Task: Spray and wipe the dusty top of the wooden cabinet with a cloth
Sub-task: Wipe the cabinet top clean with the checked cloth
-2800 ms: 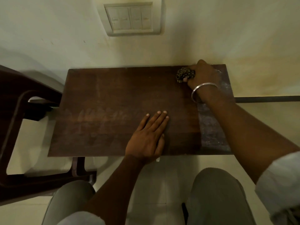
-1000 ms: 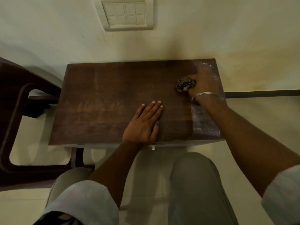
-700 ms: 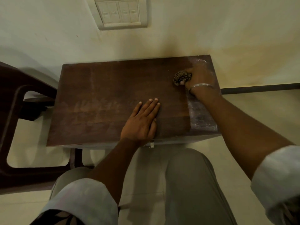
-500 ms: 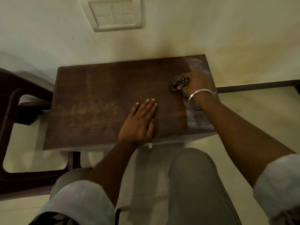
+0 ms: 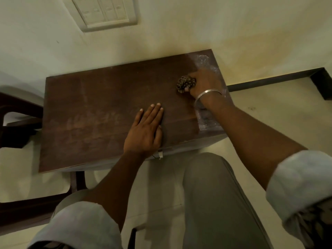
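**Cabinet top mostly wiped, grey strip at its right edge**

Head view. The cloth, a dark speckled wad, sits on the cabinet's back right quarter. The right hand grips it with fingers curled round it, and a metal bangle circles that wrist. The left hand lies flat near the middle of the front edge, fingers straight and close together. It presses on the wood, probably to steady the cabinet.

As I judge the risks, the wad is small and bunched, so strokes may skip the pale dusty strip along the right edge. They may also just push the dust off that edge onto the floor. The bangle could drag on the wood and scratch it. A hard push toward the back could knock knuckles on the wall behind the cabinet. Smears show to the left of the flat hand, so streaks may dry in.

The top is dark brown wood, dull and streaked. A switch plate is on the wall above the cabinet's back edge. A dark wooden chair stands at its left side, and a dark skirting runs off to its right. No spray bottle is visible.
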A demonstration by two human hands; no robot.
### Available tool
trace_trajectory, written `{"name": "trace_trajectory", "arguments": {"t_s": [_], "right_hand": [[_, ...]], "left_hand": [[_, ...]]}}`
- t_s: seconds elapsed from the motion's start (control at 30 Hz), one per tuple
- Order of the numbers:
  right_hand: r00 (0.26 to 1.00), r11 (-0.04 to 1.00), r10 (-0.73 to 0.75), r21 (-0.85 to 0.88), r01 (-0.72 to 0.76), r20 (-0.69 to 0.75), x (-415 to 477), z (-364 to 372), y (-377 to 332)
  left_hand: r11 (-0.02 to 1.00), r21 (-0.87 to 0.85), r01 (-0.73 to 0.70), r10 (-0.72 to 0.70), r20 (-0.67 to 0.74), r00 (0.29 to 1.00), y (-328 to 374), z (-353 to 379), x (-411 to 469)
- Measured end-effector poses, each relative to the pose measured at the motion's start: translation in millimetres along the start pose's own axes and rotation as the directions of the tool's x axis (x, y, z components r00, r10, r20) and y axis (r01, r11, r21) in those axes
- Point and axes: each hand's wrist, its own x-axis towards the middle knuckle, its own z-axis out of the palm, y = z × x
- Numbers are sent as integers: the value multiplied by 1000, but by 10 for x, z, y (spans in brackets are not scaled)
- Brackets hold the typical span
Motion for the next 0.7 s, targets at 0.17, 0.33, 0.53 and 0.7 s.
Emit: {"name": "trace_trajectory", "arguments": {"t_s": [0.17,0.33,0.53,0.7], "right_hand": [[1000,1000,-5,-31,6,13,-241,55,88],[1000,1000,-3,14,4,-29,-302,36,129],[1000,1000,20,-18,-20,10,-386,47,116],[1000,1000,4,8,-3,-10,-526,154,252]], "left_hand": [[1000,-10,2,-2,-7,1000,3,7,1],[1000,-11,5,-5,-3,1000,-11,-3,3],[1000,-9,-1,1,-14,1000,-35,31,-15],[1000,-5,0,0,-6,1000,-33,84,4]]}}
